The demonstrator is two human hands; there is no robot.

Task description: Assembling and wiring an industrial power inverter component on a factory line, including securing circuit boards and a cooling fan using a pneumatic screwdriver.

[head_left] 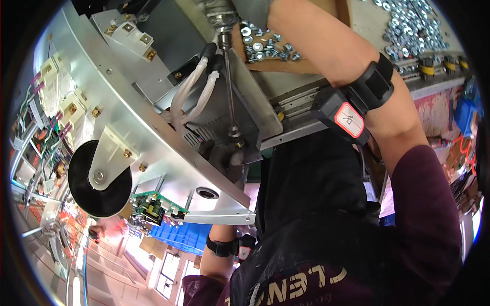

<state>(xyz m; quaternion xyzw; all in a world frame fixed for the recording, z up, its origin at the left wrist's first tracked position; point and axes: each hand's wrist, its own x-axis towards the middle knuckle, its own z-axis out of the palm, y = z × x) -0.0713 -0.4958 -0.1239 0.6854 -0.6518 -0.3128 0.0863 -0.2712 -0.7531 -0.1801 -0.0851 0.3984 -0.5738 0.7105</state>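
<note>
My right hand (253, 11), in a grey glove, is at the top edge, closed round a power screwdriver (220, 16); most of its fingers are cut off by the frame. A long thin driver bit (230, 86) runs down from the tool to a small brass-coloured screw (239, 145) on a dark grey metal housing (250, 125). Below the bit's tip, my left hand (224, 157) in a dark glove has its bent fingers at the housing's lower edge, beside the screw. Its palm is partly behind the silver metal panel (168, 148), and what the fingers grip is hidden.
White sleeved cables (191, 94) loop beside the bit. The panel carries a black wheel (97, 176) and a green circuit board (155, 206). An open cardboard box (275, 65) holds bolts; more loose bolts (413, 28) lie at the upper right, near a metal rail (301, 130).
</note>
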